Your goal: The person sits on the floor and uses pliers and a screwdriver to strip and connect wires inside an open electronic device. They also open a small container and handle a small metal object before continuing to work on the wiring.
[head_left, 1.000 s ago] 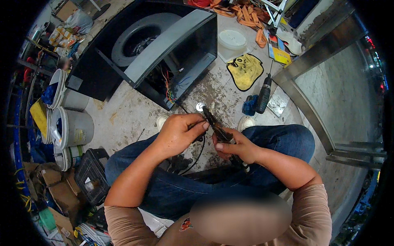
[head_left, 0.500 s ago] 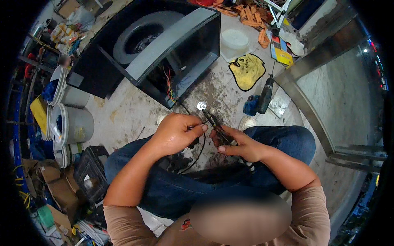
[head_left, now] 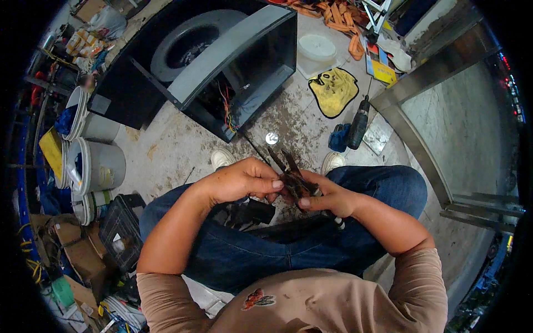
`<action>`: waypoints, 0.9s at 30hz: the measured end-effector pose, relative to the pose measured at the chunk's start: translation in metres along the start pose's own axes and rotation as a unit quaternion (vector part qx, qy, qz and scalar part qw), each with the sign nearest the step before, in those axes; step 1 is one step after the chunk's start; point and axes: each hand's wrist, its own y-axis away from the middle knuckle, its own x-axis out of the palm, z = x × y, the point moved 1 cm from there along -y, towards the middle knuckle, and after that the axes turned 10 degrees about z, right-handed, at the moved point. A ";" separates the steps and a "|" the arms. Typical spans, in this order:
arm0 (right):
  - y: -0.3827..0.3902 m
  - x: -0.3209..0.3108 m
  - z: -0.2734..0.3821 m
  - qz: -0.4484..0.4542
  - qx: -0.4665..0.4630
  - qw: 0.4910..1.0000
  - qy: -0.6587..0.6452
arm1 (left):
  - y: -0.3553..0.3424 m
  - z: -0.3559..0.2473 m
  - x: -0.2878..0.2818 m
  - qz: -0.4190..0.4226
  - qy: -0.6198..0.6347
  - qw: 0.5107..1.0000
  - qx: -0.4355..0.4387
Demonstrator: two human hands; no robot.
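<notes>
My left hand (head_left: pixel 247 180) is closed in a pinch on a thin black cable (head_left: pixel 255 149), which runs up to the near corner of a dark box-shaped cabinet (head_left: pixel 233 83). Red, yellow and green wires (head_left: pixel 226 105) hang inside the cabinet's open front. In my right hand (head_left: pixel 330 197) is a pair of pliers (head_left: pixel 291 162), the dark jaws spread apart and tilted up to the left. Both hands almost touch above my lap. The cable's end is hidden between the fingers. A black piece (head_left: pixel 252 212) shows below my left hand.
A round shiny disc (head_left: pixel 271 138) lies on the dirty floor ahead. Right of it are a power drill (head_left: pixel 360 123), a yellow cloth (head_left: pixel 334 92) and a metal-framed glass panel (head_left: pixel 444 122). White buckets (head_left: pixel 102 166) and an open black case (head_left: pixel 123 233) stand at left.
The pliers' jaws have spread apart. My left hand has moved slightly right and down, closer to the pliers. The loop of cable hanging below it no longer shows.
</notes>
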 end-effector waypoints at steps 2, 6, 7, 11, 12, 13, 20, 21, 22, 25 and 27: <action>-0.001 -0.001 -0.004 -0.025 0.016 0.999 0.038 | 0.000 0.000 -0.001 -0.005 -0.007 1.000 -0.003; -0.001 -0.002 -0.009 -0.037 0.016 0.996 0.085 | 0.001 0.001 0.001 -0.026 0.001 1.000 0.015; -0.001 -0.001 -0.009 -0.042 0.017 0.994 0.095 | 0.001 0.000 0.001 -0.025 0.009 1.000 0.016; -0.003 0.002 -0.005 -0.071 0.000 0.985 0.157 | 0.002 -0.001 -0.001 -0.021 0.010 1.000 0.014; -0.004 0.003 -0.003 -0.074 -0.010 0.982 0.175 | 0.002 -0.001 -0.001 -0.020 0.004 1.000 0.010; -0.005 0.003 -0.002 -0.076 -0.012 0.981 0.179 | 0.002 -0.001 -0.001 -0.022 0.005 1.000 0.012; -0.005 0.003 -0.002 -0.088 0.004 0.978 0.189 | 0.004 0.001 -0.006 -0.091 -0.019 0.995 0.031; -0.005 0.002 -0.003 -0.090 0.005 0.974 0.208 | 0.005 0.000 -0.008 -0.124 -0.019 0.991 0.037; -0.006 0.000 -0.004 -0.097 0.002 0.980 0.171 | 0.007 -0.001 -0.010 -0.130 -0.026 0.991 0.032; -0.007 -0.008 -0.006 -0.082 -0.025 0.995 0.048 | 0.015 -0.006 -0.018 -0.156 -0.075 0.985 -0.001; -0.007 -0.012 -0.007 -0.016 -0.052 0.995 -0.085 | 0.013 -0.007 -0.014 -0.158 -0.081 0.982 0.060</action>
